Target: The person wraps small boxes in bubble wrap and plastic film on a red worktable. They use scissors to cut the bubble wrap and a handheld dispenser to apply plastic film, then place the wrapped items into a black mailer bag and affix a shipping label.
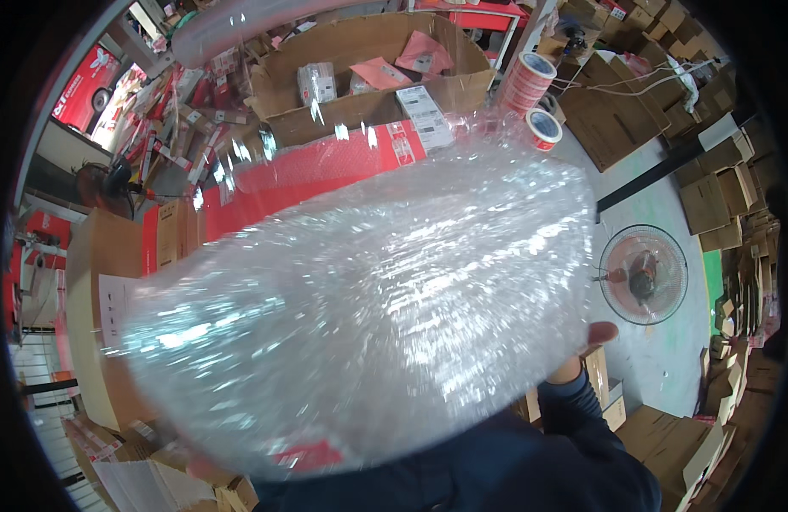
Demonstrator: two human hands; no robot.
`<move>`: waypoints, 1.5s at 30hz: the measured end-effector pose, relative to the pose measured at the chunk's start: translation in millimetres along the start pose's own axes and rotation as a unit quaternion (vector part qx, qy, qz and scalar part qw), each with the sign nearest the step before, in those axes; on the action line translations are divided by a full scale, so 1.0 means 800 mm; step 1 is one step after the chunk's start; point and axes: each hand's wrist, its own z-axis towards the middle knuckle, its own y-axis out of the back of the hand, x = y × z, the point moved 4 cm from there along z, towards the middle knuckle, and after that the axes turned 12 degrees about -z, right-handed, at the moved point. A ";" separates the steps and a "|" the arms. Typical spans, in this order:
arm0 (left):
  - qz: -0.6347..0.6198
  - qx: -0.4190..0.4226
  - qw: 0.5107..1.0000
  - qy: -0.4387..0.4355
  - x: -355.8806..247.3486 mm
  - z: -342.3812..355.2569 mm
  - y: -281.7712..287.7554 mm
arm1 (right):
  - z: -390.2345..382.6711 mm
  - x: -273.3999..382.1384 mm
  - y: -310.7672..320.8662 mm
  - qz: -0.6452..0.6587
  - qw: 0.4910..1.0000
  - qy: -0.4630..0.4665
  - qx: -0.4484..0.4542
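Note:
A large bundle of clear bubble wrap [385, 316], smeared by motion, fills the middle of the view just in front of my body. Its shiny surface hides whatever is inside, though a small red patch shows through near its lower edge. My right hand [586, 350] grips the bundle at its lower right edge, with part of the hand showing and the other fingers hidden behind the plastic. At the bundle's lower left edge, a blurred bit of my left hand [205, 468] shows; its fingers cannot be made out.
Behind the bundle lies a red surface [300, 175], with an open carton [368, 107] of small parcels beyond. Tape rolls [530, 81] stand at its right end. A round fan [643, 275] is on the right. Cardboard boxes [616, 111] are piled around; another carton [104, 316] stands left.

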 end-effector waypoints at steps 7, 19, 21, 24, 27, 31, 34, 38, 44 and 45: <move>-0.044 -0.221 0.973 -0.048 0.046 -0.043 0.002 | -0.030 -0.043 -0.034 0.100 0.986 -0.067 0.111; 0.473 0.027 0.740 0.477 0.189 -0.027 0.010 | 0.003 -0.133 -0.095 -0.407 0.764 -0.361 0.346; 0.469 0.116 0.694 0.534 0.237 0.023 0.010 | 0.038 -0.172 -0.108 -0.360 0.748 -0.395 0.393; 0.370 0.116 0.676 0.627 0.321 0.092 0.021 | 0.099 -0.262 -0.117 -0.376 0.746 -0.434 0.337; 0.333 0.073 0.686 0.643 0.363 0.134 0.051 | 0.128 -0.357 -0.076 -0.334 0.815 -0.465 0.091; 0.292 0.060 0.670 0.680 0.372 0.155 0.081 | 0.130 -0.432 0.010 -0.672 0.679 -0.293 -0.026; 0.328 0.001 0.790 0.518 0.367 0.203 0.075 | 0.122 -0.471 0.037 -0.623 0.705 -0.332 0.070; 0.089 -0.029 0.967 0.239 0.363 0.294 0.020 | 0.154 -0.404 0.037 -0.496 0.801 -0.333 -0.045; 0.014 0.042 0.969 0.242 0.341 0.359 -0.037 | 0.300 -0.101 -0.064 -0.253 0.965 -0.064 -0.034; 0.014 0.011 0.969 0.245 0.336 0.354 -0.039 | 0.329 -0.052 -0.104 -0.214 0.976 0.023 0.036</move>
